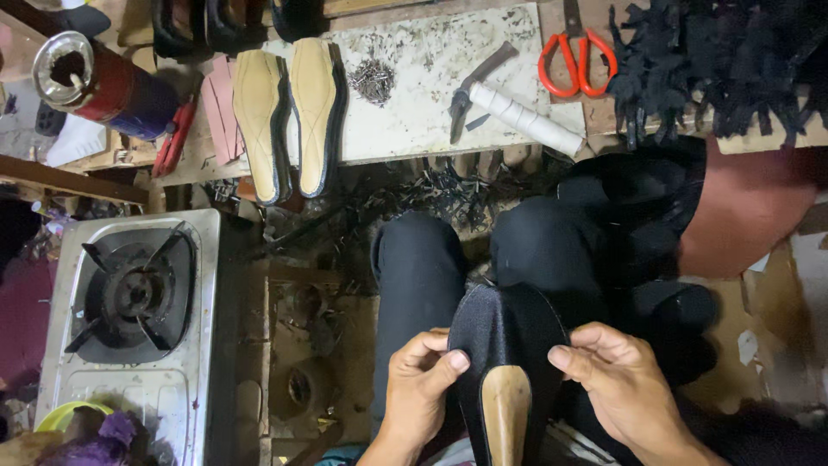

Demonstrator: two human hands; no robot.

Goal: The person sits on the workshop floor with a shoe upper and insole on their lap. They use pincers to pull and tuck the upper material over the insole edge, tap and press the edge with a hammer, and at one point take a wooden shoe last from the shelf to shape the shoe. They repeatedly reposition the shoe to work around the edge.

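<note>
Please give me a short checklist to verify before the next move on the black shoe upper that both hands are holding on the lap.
1. Left hand grips the black upper at its edge: ok.
2. Right hand grips the opposite edge: ok.
3. Wooden last sits inside the upper: ok.
4. Upper centred on the last: cannot tell.
5. Pincers and nails lie on the bench: ok.
6. Gas stove shows no flame: ok.

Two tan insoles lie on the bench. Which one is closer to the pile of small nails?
The right tan insole, with the dark edge: it lies beside the nail pile, while the left tan insole lies farther away.
</note>
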